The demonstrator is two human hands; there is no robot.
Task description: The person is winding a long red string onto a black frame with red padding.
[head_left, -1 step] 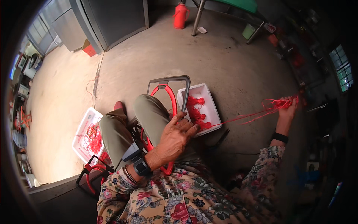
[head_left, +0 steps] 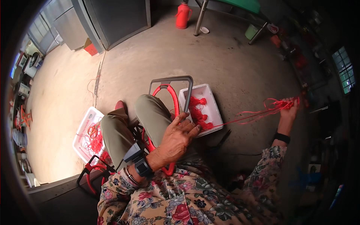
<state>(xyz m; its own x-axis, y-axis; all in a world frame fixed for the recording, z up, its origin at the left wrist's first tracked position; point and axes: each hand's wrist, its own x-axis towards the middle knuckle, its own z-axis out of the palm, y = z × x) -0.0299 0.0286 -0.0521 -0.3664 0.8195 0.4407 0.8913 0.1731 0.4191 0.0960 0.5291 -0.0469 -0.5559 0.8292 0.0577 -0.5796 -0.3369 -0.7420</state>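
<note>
My left hand (head_left: 178, 135) is over my right knee, beside a grey frame (head_left: 187, 84) and a red-wrapped hoop (head_left: 173, 98). Its fingers are closed on one end of a red string (head_left: 245, 119). The string stretches taut to the right, where my right hand (head_left: 288, 107), far out with the arm extended, is closed around a bunch of red strings (head_left: 279, 104). Loose strands trail from that bunch. Below the string's left end, a white tub (head_left: 213, 107) holds several bundles of red string (head_left: 198, 112). My fingertips partly hide the pinch.
To my left, another white tub (head_left: 79, 146) holds tangled red string (head_left: 95, 140). A second red-and-black hoop frame (head_left: 90, 178) lies near it. Farther off are a red thermos flask (head_left: 182, 15), a green-topped table (head_left: 243, 4) and a dark door (head_left: 118, 22).
The loose strands trailing from my right hand have swung and spread a little toward the left. Both hands stay almost where they were; the view has shifted slightly.
</note>
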